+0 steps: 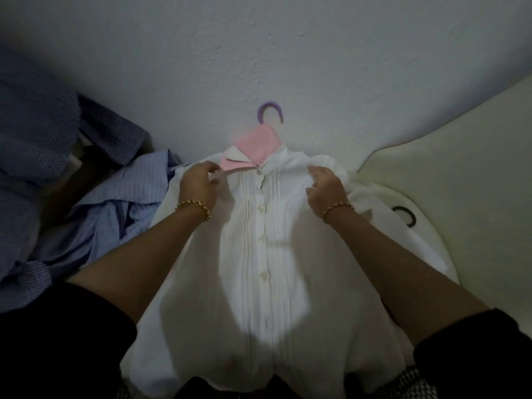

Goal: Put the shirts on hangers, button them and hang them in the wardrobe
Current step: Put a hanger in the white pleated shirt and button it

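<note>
A white pleated shirt [267, 254] with a pink collar [256, 145] lies flat in front of me, its front buttoned down the middle. A purple hanger hook [270, 109] sticks out above the collar. My left hand [198, 182] pinches the pink collar tip at the shirt's left shoulder. My right hand [326, 188] grips the white fabric at the right shoulder. Both wrists wear gold bracelets.
A heap of blue striped and checked shirts [95, 203] lies to the left. On the right, a cream pillow [460, 156] and a dark hanger hook [406, 216] on white cloth. A pale wall [259, 38] rises behind.
</note>
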